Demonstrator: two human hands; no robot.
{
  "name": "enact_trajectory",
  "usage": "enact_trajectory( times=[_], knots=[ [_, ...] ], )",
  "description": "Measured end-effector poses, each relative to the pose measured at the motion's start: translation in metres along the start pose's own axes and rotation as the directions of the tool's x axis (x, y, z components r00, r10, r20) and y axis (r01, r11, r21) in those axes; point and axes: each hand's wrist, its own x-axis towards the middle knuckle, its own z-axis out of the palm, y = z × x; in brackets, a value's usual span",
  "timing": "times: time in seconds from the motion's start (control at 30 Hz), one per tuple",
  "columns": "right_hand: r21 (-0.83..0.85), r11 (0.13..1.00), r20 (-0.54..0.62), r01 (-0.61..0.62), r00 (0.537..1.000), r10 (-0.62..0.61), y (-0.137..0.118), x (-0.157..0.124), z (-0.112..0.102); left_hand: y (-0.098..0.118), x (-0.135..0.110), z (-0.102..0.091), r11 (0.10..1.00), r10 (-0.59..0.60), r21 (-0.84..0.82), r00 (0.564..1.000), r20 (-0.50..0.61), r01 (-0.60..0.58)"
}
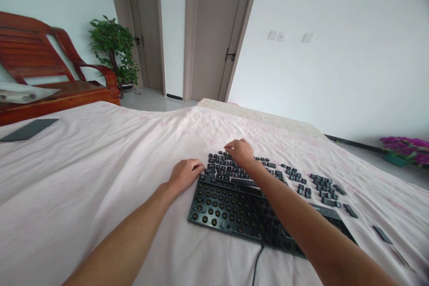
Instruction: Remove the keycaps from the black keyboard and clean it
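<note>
Keyboard base, keycaps removed: lies flat on the bedsheet before the wearer. Its long axis runs left to right, slightly skewed, the right end nearer the wearer. The edge bearing the cable faces the wearer.

Loose keycaps lie in rows beyond the base's far edge; further clusters sit beyond its right half. The long bar keycap rests at the far edge, roughly parallel to the base.

Left hand: beyond the base's far left corner, beside the keycaps, fingers curled; whether anything is gripped cannot be determined. Right hand: over the keycap rows beyond the base, thumb and forefinger drawn close; whether a keycap is pinched cannot be determined.

A black-handled tool lies right of the base.
</note>
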Motion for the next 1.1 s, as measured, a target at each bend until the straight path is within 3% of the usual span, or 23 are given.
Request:
enact_trajectory(
  times=[0.3, 0.5, 0.6, 0.7, 0.77, 0.83, 1.0, 1.1],
  knots=[
    [-0.034, 0.995, 0.075, 0.098, 0.993, -0.095, -0.016, 0.023, 0.018, -0.003, 0.001, 0.002, 1.0, 0.014, -0.016, 1.0, -0.001, -0.014],
    [0.054, 0.994, 0.027, 0.097, 0.995, -0.098, -0.015, 0.019, 0.014, -0.002, 0.0, 0.002, 0.999, 0.0, -0.033, 1.0, -0.006, -0.001],
    [0.367, 0.93, 0.029, 0.018, 0.999, -0.031, -0.008, 0.012, 0.002, -0.001, 0.0, 0.001, 0.998, -0.015, -0.064, 1.0, -0.009, 0.014],
    [0.721, 0.685, 0.096, -0.1, 0.994, 0.044, 0.003, -0.007, -0.013, 0.003, -0.002, -0.001, 0.995, -0.031, -0.1, 0.999, -0.029, 0.027],
    [0.795, 0.592, 0.114, -0.133, 0.991, 0.069, 0.015, -0.028, -0.022, 0.008, -0.004, -0.003, 0.994, -0.058, -0.092, 0.997, -0.048, 0.053],
    [0.808, 0.573, 0.093, -0.135, 0.99, 0.103, 0.033, -0.053, -0.03, 0.013, -0.007, -0.006, 0.995, -0.09, -0.052, 0.995, -0.051, 0.087],
    [0.622, 0.751, -0.029, -0.22, 0.953, 0.303, 0.104, -0.117, -0.034, 0.026, -0.011, -0.009, 0.988, -0.115, 0.106, 0.993, -0.018, 0.117],
    [0.537, 0.783, -0.1, -0.313, 0.898, 0.428, 0.147, -0.146, -0.027, 0.031, -0.011, -0.009, 0.97, -0.113, 0.215, 0.994, -0.015, 0.113]
  ],
)
